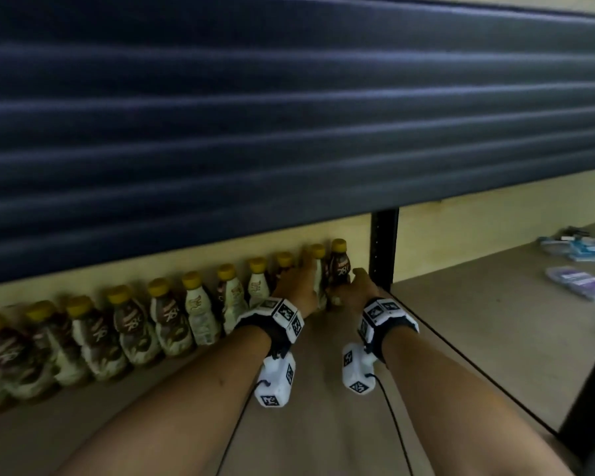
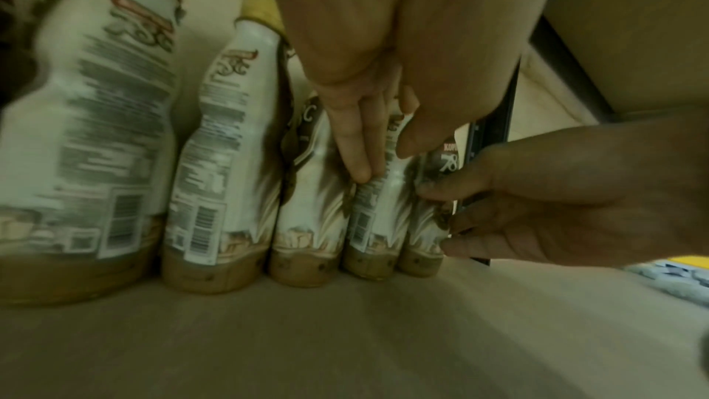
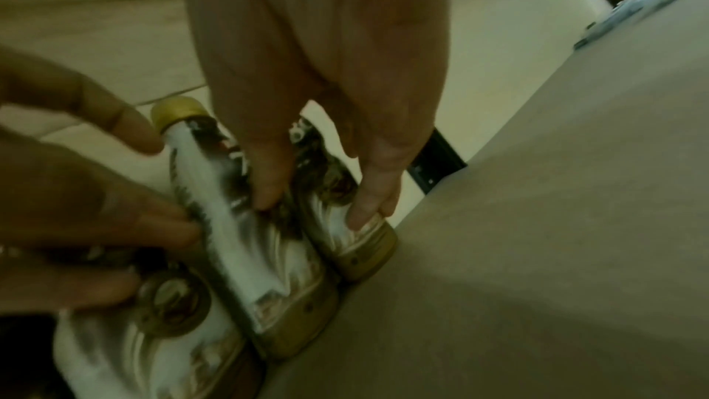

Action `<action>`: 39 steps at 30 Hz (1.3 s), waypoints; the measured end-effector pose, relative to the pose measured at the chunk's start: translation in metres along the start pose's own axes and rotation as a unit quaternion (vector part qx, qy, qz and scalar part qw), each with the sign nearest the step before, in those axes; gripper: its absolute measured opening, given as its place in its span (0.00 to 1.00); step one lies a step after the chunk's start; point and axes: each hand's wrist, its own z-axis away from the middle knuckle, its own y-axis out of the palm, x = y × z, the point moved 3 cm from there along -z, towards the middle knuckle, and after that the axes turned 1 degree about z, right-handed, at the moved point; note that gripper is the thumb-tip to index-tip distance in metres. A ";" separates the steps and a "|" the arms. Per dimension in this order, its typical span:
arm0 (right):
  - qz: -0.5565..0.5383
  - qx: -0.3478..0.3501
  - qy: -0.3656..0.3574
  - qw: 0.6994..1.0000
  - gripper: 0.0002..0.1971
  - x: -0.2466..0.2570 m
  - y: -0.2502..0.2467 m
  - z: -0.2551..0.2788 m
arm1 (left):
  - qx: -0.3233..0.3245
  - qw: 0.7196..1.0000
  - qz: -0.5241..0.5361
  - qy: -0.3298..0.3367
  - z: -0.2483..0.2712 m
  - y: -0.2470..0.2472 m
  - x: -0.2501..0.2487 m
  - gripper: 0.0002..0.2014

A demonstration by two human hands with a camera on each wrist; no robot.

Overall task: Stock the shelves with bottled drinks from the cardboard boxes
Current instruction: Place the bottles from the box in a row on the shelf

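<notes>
A row of yellow-capped drink bottles (image 1: 134, 321) with brown-and-white labels stands along the back of the shelf board (image 1: 323, 389). Both hands are at its right end. My left hand (image 1: 303, 286) pinches the white-labelled second-to-last bottle (image 1: 318, 266) between thumb and fingers (image 2: 357, 147); this bottle (image 2: 374, 208) stands upright on the board. My right hand (image 1: 351, 286) grips the brown-labelled end bottle (image 1: 339, 266), thumb and fingers (image 3: 370, 202) round its lower body (image 3: 345, 223). No cardboard box is in view.
A black upright post (image 1: 383, 249) stands just right of the end bottle. The dark blue shelf above (image 1: 289, 132) hangs low over the row. Blue and purple packets (image 1: 577, 269) lie on the neighbouring shelf bay to the right. Bare board runs in front of the bottles.
</notes>
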 end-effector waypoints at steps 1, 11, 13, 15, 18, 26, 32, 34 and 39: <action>-0.020 0.028 0.001 0.999 0.48 -0.001 -0.001 0.005 | 0.018 1.000 0.002 0.005 0.005 -0.004 -0.002 0.26; 0.023 0.114 -0.037 0.993 0.07 0.006 0.023 0.193 | 0.054 0.993 0.082 0.071 0.154 -0.027 0.058 0.08; 0.041 0.134 -0.040 0.989 0.08 0.009 0.047 0.246 | 0.099 0.991 0.053 0.067 0.212 -0.034 0.092 0.09; 0.050 0.136 -0.073 0.987 0.09 0.014 0.075 0.298 | 0.143 0.986 0.046 0.069 0.275 -0.047 0.125 0.09; 0.065 0.210 -0.071 0.973 0.04 0.005 0.133 0.371 | 0.181 0.978 0.092 0.048 0.372 -0.071 0.166 0.03; 0.174 0.433 -0.017 0.884 0.05 -0.074 0.275 0.510 | 0.126 0.962 0.215 -0.114 0.582 -0.036 0.235 0.09; 0.136 0.425 0.107 0.889 0.04 -0.217 0.357 0.536 | 0.257 0.906 0.220 -0.256 0.696 0.101 0.276 0.04; 0.126 0.426 0.167 0.880 0.04 -0.287 0.386 0.547 | 0.293 0.883 0.214 -0.299 0.735 0.160 0.283 0.05; 0.205 0.513 0.277 0.786 0.05 -0.472 0.435 0.586 | 0.414 0.817 0.194 -0.351 0.831 0.326 0.291 0.05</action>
